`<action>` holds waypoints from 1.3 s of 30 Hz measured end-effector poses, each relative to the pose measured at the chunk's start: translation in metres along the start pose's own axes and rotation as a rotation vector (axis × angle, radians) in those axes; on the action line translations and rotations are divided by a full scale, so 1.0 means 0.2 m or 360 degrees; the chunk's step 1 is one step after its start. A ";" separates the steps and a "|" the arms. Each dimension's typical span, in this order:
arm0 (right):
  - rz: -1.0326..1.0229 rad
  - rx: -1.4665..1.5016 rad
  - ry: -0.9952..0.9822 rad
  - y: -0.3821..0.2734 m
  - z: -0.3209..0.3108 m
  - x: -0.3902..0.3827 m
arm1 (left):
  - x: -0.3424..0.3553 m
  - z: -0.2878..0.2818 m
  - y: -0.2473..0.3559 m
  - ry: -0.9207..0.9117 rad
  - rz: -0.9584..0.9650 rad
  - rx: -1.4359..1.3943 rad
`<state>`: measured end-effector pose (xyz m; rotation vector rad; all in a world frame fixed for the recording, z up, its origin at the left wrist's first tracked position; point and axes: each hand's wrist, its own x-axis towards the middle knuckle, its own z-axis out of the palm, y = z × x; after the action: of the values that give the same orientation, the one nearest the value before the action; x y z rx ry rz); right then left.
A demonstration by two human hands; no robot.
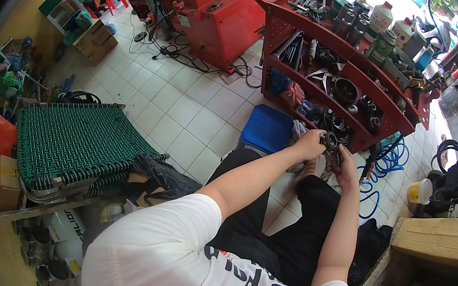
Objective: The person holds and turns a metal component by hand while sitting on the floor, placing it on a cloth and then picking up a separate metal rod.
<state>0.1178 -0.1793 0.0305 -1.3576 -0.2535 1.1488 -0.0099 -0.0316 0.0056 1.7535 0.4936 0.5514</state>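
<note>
Inspected with reference to the red tool cart (pixel 291 21). Dark metal part (pixel 330 140) held up in front of the cart's lower shelves, on the near side, between both hands. Left hand (pixel 311 144) closed on the upper left of the part; right hand (pixel 347 169) narrowed on its lower right, thumb and fingers drawn together. Unable to tell any separate tool from the part at the right hand, owing to a small, dark outline. Opposed grip, judged suited to steadying a small piece with no bench beneath it. Low position near the knees, apparently to suit a seated posture within easy reach of the cart. On top of the cart: white bottle (pixel 381 18), green can (pixel 381 47) and loose hand tools (pixel 310 6), presumably kept uppermost for quick picking. On the cart's lower shelves: round metal pieces (pixel 347 91), likely retained by the raised front lips. Just left of the cart's near side: blue box (pixel 269 126), probably kept close for convenience. Right of the cart: blue hose (pixel 394 162) in loose coils on the tiled floor (pixel 192 112), apparently laid down rather than hung. Well left of the cart: green woven cot (pixel 75 143), apparently folded to save room.
</note>
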 end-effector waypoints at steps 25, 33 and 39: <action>0.0160 0.0092 0.0123 -0.01 -0.02 0.00 | 0.00 0.00 0.04 -0.0030 -0.0023 -0.0009; -0.0027 -0.0032 0.0087 -0.02 0.02 -0.02 | 0.01 0.01 -0.01 -0.0026 -0.0021 0.0009; 0.0081 0.0078 0.0119 -0.02 -0.01 0.00 | 0.02 0.01 -0.03 -0.0027 0.0001 -0.0035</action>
<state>0.1206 -0.1792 0.0329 -1.3673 -0.1371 1.1368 -0.0050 -0.0298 0.0002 1.7358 0.4735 0.5398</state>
